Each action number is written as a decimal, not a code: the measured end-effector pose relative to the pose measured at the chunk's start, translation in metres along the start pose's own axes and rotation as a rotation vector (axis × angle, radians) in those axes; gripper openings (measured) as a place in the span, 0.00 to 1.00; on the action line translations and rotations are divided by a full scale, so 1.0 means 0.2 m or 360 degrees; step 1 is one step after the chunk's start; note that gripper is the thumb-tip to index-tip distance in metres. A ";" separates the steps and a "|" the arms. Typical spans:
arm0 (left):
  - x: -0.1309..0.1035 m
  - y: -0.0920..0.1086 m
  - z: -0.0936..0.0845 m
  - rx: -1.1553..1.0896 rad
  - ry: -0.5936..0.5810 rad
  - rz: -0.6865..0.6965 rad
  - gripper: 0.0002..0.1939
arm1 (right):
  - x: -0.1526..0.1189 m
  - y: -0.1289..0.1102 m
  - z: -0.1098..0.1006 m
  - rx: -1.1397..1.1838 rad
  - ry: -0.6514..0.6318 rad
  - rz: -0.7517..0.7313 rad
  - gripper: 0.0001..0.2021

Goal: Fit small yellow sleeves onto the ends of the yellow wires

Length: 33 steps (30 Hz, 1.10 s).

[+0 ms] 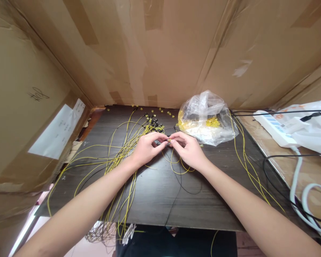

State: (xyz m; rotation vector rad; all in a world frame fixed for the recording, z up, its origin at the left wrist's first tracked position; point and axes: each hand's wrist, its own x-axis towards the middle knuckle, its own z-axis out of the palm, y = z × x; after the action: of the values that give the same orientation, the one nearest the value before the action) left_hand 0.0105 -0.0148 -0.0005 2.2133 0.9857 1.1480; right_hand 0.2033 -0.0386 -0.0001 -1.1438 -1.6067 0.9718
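Observation:
Over the middle of the dark table [155,200], my left hand [148,148] and my right hand [187,148] meet fingertip to fingertip. Both pinch a tiny dark and yellow connector piece [169,140]; its detail is mostly hidden by the fingers. Thin yellow and black wires [173,167] loop below it. Just behind my left hand lie several black connectors [153,124] at the ends of a spread bundle of yellow wires [120,153]. Small yellow clips [169,113] are scattered near the back edge.
A clear plastic bag [200,117] with yellow pieces inside sits behind my right hand. More yellow wires [243,157] run down the right side. A white power strip [274,128] and its cable [295,178] lie at right. Cardboard walls [160,53] enclose the back and left.

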 end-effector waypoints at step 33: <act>0.00 0.01 0.01 -0.0146 -0.0052 -0.0043 0.07 | -0.01 -0.01 -0.01 -0.0216 0.0005 -0.0044 0.09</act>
State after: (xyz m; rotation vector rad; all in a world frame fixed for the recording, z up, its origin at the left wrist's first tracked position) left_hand 0.0127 -0.0159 -0.0004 2.1336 0.9283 1.1190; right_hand 0.2044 -0.0407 0.0015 -1.2102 -1.7028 0.8534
